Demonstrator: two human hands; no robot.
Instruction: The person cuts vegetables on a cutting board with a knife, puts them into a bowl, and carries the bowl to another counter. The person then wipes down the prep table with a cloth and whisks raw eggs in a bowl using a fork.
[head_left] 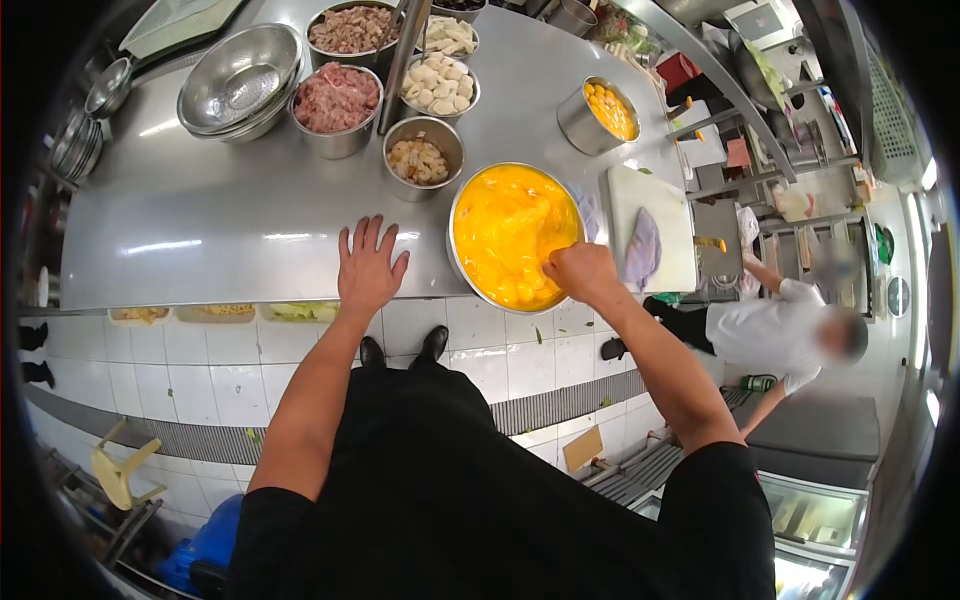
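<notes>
A wide metal bowl (453, 258) of bright yellow beaten egg (515, 225) sits at the front edge of the steel table. My right hand (583, 272) is closed at the bowl's right side, its fingers over the egg; whatever is in its grip is hidden. To the left of the bowl, my left hand (370, 268) lies flat on the tabletop with its fingers spread, holding nothing. Just behind the bowl stands a small metal pot of peeled shrimp (417, 162). Right of the bowl are a purple cloth (643, 248) and a white cutting board (625, 190).
Metal containers hold raw meat (337, 97), pale round pieces (438, 85) and egg yolks (610, 110). Stacked metal bowls (240, 80) stand at the back left. A person in a white shirt (765, 328) is at the right. A stool (122, 465) stands on the floor behind, at left.
</notes>
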